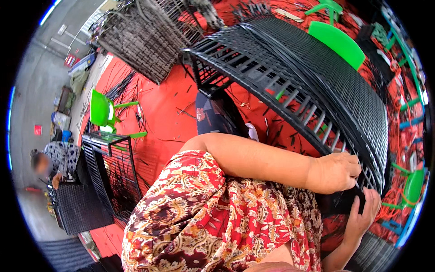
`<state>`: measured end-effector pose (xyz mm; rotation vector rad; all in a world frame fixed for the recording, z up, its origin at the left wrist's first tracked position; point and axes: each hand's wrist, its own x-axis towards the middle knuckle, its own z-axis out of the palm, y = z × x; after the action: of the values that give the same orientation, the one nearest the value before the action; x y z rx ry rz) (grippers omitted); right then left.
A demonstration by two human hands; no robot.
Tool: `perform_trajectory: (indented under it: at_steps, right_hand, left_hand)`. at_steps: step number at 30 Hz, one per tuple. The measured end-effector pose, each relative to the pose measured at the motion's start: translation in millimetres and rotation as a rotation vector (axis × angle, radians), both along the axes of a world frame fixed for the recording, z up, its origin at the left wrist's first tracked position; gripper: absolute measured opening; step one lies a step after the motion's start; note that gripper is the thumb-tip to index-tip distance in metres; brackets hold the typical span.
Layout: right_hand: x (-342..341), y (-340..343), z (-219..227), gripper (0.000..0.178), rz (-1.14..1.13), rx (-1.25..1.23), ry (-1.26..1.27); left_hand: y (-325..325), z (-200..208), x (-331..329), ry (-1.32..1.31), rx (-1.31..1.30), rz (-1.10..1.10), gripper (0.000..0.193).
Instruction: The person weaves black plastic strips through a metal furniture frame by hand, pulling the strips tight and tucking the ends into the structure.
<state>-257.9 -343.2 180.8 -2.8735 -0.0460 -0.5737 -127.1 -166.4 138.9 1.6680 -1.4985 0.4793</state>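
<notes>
Over the right side of the red floor covering [170, 115], a big black woven frame [358, 97] leans beside two busy hands.
It looks stiff and bulky, probably awkward more than heavy, its glossy weave perhaps slippery; I'd take hold by the solid rim. The loose black strands [297, 63] seem springy. At the near end, the left hand [338, 171] curls tightly by the slats [312, 114]; the right hand [368, 206] is half-open, thumb apart. What either grips, I can't tell.
</notes>
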Motion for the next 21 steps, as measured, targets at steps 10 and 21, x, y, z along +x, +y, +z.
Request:
perform_trajectory:
  at_steps: [10, 21]
  right_hand:
    - [25, 17, 15, 0.023, 0.149, 0.037, -0.047]
    - [65, 33, 13, 0.015, 0.201, 0.152, -0.005]
  left_hand:
    - [279, 15, 76, 0.845, -0.635, 1.044, 0.024]
    - [328, 6, 150, 1.164, -0.977, 0.759, 0.019]
